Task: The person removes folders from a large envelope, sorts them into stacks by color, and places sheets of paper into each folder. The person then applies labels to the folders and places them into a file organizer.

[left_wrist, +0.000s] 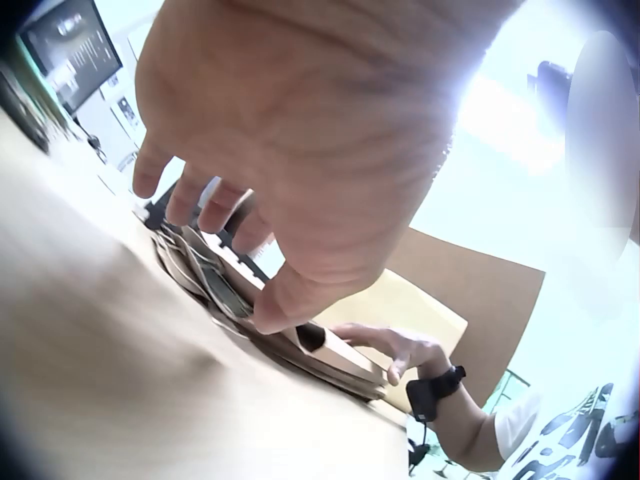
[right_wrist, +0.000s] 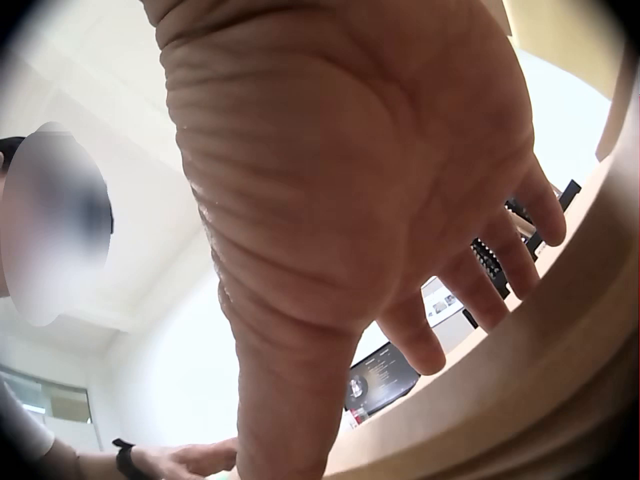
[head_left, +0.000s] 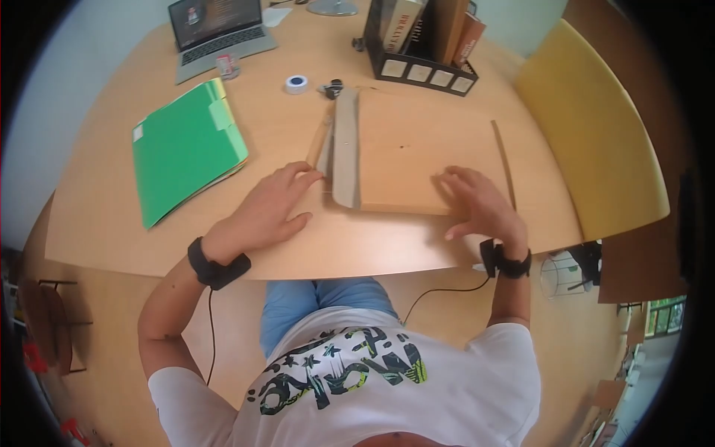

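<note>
A tan kraft-paper document folder lies near the table's front edge, a greyish flap along its left side. My left hand is palm down left of the flap, its fingertips by a narrow tan strip and its thumb apart from them. In the left wrist view, layered paper edges show beneath that hand, and nothing is gripped. My right hand is over the folder's front right corner, fingers spread loosely and thumb out toward me. The right wrist view shows its bare palm.
Left of the folder lies a green file folder. Behind are a white tape roll, a small black object, a laptop and a black book holder. A yellow chair back stands at the right.
</note>
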Demonstrator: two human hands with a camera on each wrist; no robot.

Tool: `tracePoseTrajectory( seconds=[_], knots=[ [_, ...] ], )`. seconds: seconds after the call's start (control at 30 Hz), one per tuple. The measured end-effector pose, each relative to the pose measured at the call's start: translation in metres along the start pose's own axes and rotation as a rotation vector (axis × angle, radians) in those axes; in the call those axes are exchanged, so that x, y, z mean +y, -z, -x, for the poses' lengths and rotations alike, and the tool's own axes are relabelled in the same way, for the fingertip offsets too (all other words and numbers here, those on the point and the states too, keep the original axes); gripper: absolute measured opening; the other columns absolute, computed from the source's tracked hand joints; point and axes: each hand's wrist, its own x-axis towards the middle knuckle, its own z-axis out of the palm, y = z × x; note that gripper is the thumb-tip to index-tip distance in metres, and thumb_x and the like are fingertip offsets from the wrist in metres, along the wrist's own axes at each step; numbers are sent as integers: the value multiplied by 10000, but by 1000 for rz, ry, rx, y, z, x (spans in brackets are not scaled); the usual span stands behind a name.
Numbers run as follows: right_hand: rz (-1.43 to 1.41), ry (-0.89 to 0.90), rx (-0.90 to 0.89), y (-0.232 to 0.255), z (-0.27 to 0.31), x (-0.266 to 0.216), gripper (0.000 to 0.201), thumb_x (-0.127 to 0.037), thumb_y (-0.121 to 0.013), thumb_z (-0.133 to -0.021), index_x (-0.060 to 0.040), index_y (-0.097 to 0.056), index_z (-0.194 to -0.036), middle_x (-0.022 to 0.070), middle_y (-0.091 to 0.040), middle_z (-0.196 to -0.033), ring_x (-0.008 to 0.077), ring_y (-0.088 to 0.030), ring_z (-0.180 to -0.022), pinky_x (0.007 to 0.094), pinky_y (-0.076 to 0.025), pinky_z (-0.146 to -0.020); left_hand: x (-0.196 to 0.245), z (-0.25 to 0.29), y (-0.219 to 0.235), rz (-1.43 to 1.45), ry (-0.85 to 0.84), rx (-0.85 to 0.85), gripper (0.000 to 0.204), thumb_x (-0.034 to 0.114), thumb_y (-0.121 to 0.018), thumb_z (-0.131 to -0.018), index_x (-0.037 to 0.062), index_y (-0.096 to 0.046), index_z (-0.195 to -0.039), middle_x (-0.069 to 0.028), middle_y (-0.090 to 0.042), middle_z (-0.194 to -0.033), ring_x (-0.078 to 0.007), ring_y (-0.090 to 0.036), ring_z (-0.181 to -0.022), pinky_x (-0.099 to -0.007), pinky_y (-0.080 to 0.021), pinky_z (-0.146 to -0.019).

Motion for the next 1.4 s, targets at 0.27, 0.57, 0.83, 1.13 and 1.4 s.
tracePoseTrajectory(
  seconds=[0.27, 0.57, 0.83, 1.13, 1.4],
  knots=[
    [194, -109, 146, -26, 23, -4, 583, -83, -714, -690, -126, -529, -1242, 69, -540, -1238, 275, -534, -1095, 392, -459, -876, 2, -44, -20, 423, 138, -22, 601, 108, -593, -864, 45, -330, -1401, -130, -507, -1175, -219, -579, -994, -324, -465, -877],
    [121, -189, 818, 14, 30, 57, 189, -123, -641, -861, -46, -631, -1033, 22, -655, -873, 147, -598, -748, 288, -492, -657, 13, -53, -17, 1042, 118, 261, 542, 204, -534, -936, 55, -315, -1408, -116, -515, -1190, -172, -591, -954, -277, -476, -825],
    [-625, -320, 1280, 80, -68, 124, 357, -343, -516, -974, -7, -635, -997, 2, -624, -825, 80, -519, -764, 271, -441, -654, -13, -69, -41, 1089, 288, 342, 472, 211, -531, -940, 44, -374, -1352, -94, -549, -1129, -150, -606, -886, -271, -492, -762],
    [-59, -517, 1582, 67, -165, 152, 451, -474, -433, -944, -68, -618, -873, 172, -627, -696, 401, -604, -668, 455, -473, -590, -41, -63, -44, 1377, 446, 391, 412, 170, -511, -948, 26, -404, -1319, -89, -573, -1049, -146, -598, -803, -265, -513, -706],
    [-106, -454, 1632, 53, -200, 150, 420, -437, -430, -948, -67, -598, -839, 177, -631, -707, 420, -608, -698, 481, -464, -603, -38, -68, -44, 1349, 469, 345, 397, 175, -516, -950, 27, -417, -1304, -82, -572, -1026, -139, -592, -793, -260, -519, -699]
  ],
)
